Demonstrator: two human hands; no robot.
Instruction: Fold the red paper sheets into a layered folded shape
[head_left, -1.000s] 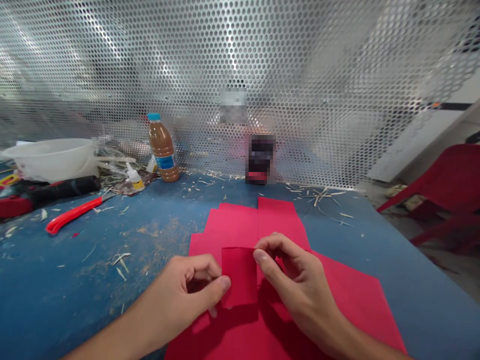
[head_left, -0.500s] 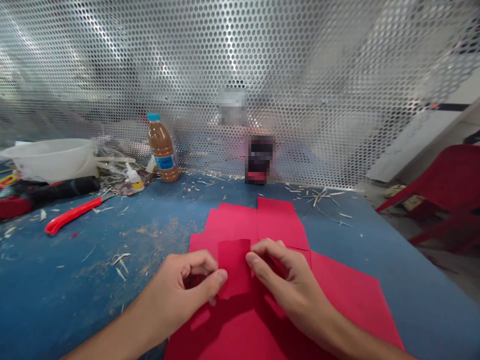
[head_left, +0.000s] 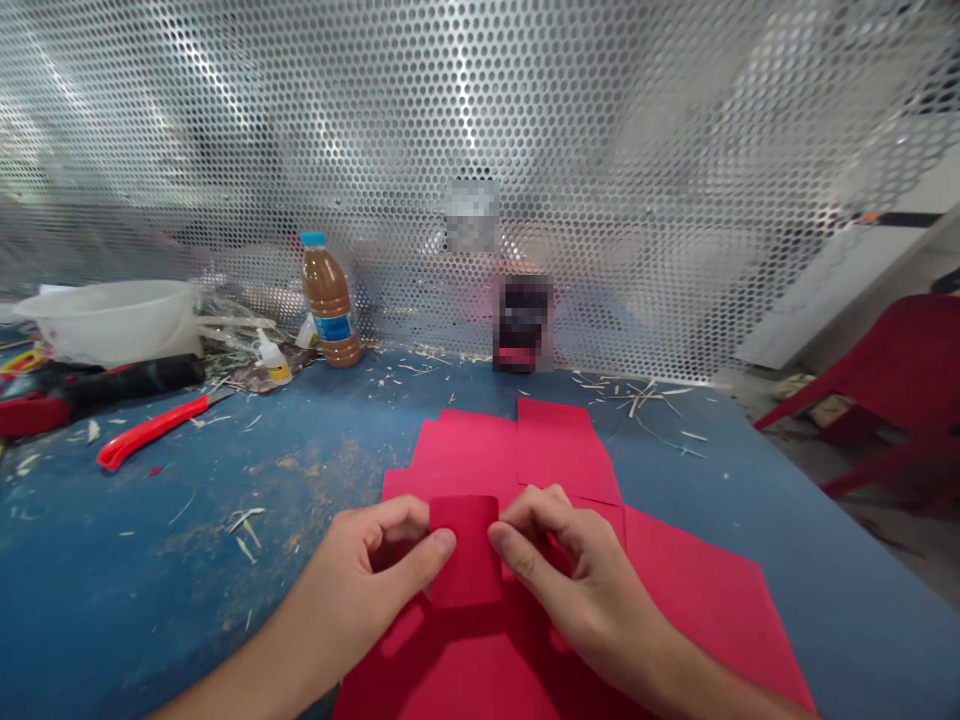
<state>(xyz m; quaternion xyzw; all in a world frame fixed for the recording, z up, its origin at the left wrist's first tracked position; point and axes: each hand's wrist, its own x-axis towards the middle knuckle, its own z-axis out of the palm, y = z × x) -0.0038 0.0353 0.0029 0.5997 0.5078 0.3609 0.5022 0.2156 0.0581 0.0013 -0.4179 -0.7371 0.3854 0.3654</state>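
Note:
A small red paper piece [head_left: 466, 560] is held up between my two hands, above larger red sheets [head_left: 697, 580] spread on the blue table. My left hand [head_left: 397, 560] pinches its left edge between thumb and fingers. On the right edge, my right hand [head_left: 551, 550] has its thumb and index finger closed on the same piece. Behind it, more red pieces [head_left: 566, 450] lie overlapping on the table. The hands cast a shadow on the sheet below.
On the blue table [head_left: 285, 550] are a red-handled knife [head_left: 157, 432], a glue bottle [head_left: 273, 358], a brown-filled bottle [head_left: 330, 305], a white basin [head_left: 116, 320] and a black-handled tool [head_left: 135, 382]. A perforated metal panel [head_left: 600, 150] stands behind. A red chair [head_left: 892, 370] is at right.
The small red piece has tilted and sits slightly lower, with my left thumb now farther over its face. The whole view has shifted a little.

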